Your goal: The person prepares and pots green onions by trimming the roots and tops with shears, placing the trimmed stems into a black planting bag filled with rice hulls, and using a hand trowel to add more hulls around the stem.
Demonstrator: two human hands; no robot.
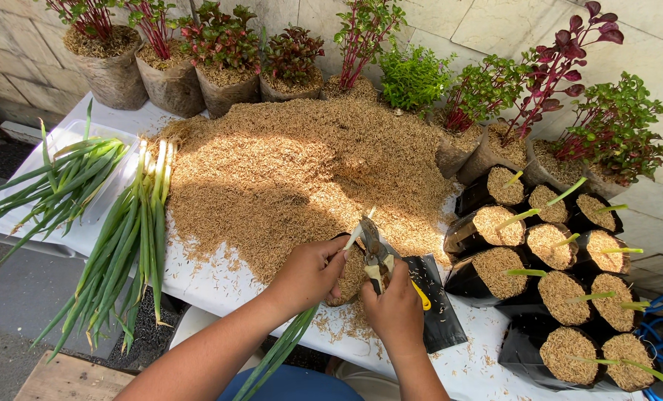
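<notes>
Surface: white-covered table (220, 286) against a stone wall, heaped with rice husk (294, 171).
Your left hand: your left hand (309, 273) grips a green onion stalk (283, 345) over a husk-filled black bag (350, 278), its green end hanging off the table's near edge.
Your right hand: your right hand (397, 306) is clenched on yellow-handled shears (376, 256), blades at the stalk's white tip.
Left side: loose green onions (123, 245).
Right side: planted black bags (562, 289).
Back: potted red and green plants (224, 41).
</notes>
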